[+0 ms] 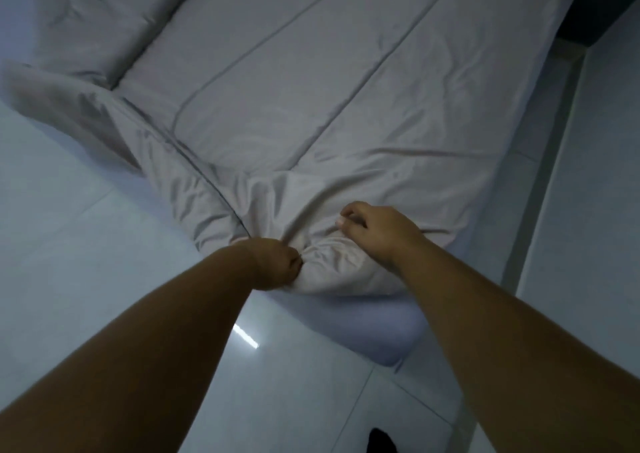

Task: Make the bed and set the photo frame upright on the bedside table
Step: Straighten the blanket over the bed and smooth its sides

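Both hands (277,262) (377,231) gather blanket (329,265) corner.

Left hand (277,262) bunches the grey blanket (277,106); right hand (377,231) pinches it beside.

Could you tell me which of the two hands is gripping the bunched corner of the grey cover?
The left hand: it is shut on the gathered corner of the cover, whereas the right hand rests curled on top.
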`<control>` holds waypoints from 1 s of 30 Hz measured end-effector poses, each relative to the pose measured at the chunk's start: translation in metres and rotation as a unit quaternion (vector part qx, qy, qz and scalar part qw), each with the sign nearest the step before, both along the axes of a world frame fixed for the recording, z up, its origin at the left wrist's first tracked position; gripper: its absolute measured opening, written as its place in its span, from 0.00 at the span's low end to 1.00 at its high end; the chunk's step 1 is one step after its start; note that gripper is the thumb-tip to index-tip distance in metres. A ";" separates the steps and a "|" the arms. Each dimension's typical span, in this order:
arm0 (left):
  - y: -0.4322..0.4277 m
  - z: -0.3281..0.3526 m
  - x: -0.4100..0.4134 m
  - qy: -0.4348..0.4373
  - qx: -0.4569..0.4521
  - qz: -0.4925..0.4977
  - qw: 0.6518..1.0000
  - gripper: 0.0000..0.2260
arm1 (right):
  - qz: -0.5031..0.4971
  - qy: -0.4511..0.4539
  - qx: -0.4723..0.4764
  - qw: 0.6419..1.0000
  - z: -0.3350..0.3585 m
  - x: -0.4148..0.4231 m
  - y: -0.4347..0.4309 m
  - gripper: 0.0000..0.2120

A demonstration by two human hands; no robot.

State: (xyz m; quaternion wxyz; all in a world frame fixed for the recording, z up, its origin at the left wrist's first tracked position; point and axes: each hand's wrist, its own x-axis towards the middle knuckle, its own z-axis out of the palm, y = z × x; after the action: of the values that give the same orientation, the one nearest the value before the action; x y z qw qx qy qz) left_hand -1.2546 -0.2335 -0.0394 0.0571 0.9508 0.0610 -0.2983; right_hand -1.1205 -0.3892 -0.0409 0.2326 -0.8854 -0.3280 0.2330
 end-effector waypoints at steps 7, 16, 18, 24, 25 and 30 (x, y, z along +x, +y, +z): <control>-0.023 -0.042 -0.020 0.057 -0.072 0.015 0.996 0.19 | 0.086 -0.123 -0.061 0.987 -0.041 0.007 0.012 0.27; -0.034 -0.053 -0.013 0.177 -0.120 0.013 0.977 0.18 | 0.150 -0.184 -0.128 0.963 -0.058 0.019 0.033 0.29; -0.036 -0.061 -0.013 0.186 -0.137 0.018 0.973 0.19 | 0.155 -0.179 -0.142 0.961 -0.066 0.020 0.034 0.29; -0.031 -0.075 -0.014 0.210 -0.199 0.135 0.948 0.19 | 0.139 -0.172 -0.132 0.966 -0.089 0.015 0.029 0.28; -0.025 -0.079 -0.015 0.214 -0.232 0.181 0.932 0.19 | 0.135 -0.173 -0.127 0.967 -0.091 0.015 0.029 0.28; 0.017 -0.090 -0.026 0.026 -0.364 0.604 0.709 0.13 | 0.124 -0.192 -0.110 0.967 -0.096 0.014 0.031 0.28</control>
State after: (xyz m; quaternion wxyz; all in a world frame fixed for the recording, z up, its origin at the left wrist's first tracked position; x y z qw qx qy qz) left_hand -1.2803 -0.2167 -0.1294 0.5649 0.6088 0.5103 -0.2234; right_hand -1.1068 -0.3584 -0.1373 0.0357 -0.8860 -0.4463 0.1207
